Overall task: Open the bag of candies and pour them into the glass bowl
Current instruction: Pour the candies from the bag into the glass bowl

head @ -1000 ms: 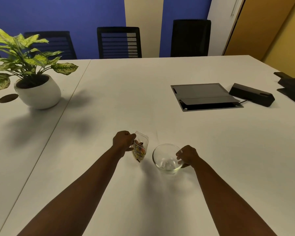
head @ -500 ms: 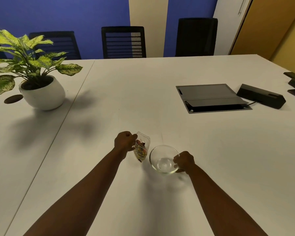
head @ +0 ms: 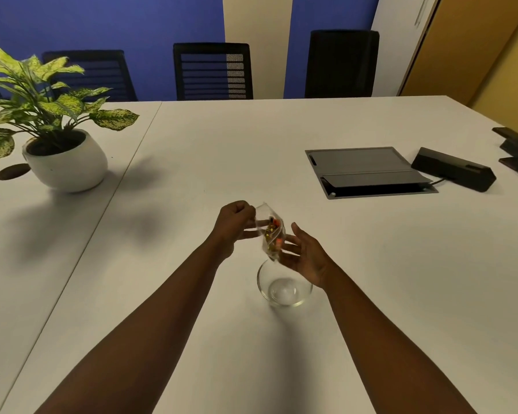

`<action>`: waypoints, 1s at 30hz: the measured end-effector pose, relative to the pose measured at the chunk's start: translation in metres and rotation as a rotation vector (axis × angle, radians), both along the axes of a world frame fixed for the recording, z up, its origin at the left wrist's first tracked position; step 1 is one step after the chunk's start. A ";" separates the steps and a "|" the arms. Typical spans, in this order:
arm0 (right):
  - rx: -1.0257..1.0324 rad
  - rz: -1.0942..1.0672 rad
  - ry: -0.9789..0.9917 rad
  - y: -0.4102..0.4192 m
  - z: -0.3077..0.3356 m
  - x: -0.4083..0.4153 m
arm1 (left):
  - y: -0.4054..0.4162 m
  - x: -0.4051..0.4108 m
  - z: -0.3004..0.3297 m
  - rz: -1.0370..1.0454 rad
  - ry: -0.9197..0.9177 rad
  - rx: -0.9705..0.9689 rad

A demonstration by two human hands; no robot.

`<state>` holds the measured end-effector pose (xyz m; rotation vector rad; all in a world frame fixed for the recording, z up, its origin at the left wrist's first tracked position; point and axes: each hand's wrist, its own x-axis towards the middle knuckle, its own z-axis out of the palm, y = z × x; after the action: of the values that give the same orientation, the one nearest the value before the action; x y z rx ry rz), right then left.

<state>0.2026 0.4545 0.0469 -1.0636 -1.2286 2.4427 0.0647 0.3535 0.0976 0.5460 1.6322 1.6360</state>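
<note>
White tabletop [head: 356, 264], meeting room. At 10 o'clock, well apart from the work: a variegated green plant in a round white pot [head: 68, 162], no part in the task. Centre, left to right: the left hand [head: 235, 224] is pinched closed on the upper left edge of a small clear plastic bag of multicoloured candies [head: 272, 234], holding it off the tabletop, tilted, with its lower corner hanging just above the far rim of the bowl. The candies sit bunched in the middle and lower part of the bag; whether the seal is parted cannot be told. The right hand [head: 304, 253] is spread, fingers loose, at the bag's right side, touching or nearly touching it, gripping nothing firmly. Directly toward 6 o'clock from the bag stands the small clear glass bowl [head: 284, 291], upright and empty as far as can be seen. At 2 o'clock, well apart: a grey flat cable hatch [head: 365, 171] and a black box-shaped device [head: 453, 171]. Judgement: early stage. Bag is lifted and positioned over the bowl; opening looks not yet done, pouring not begun. Both steps remain.
</note>
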 end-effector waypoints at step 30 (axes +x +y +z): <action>0.596 0.099 -0.188 0.020 -0.007 0.041 | -0.014 0.041 -0.060 -0.309 0.066 -0.363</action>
<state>0.2436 0.4749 0.0400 -1.0741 -1.9389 1.8542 0.1053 0.3393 0.0379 0.6304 1.7419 1.0784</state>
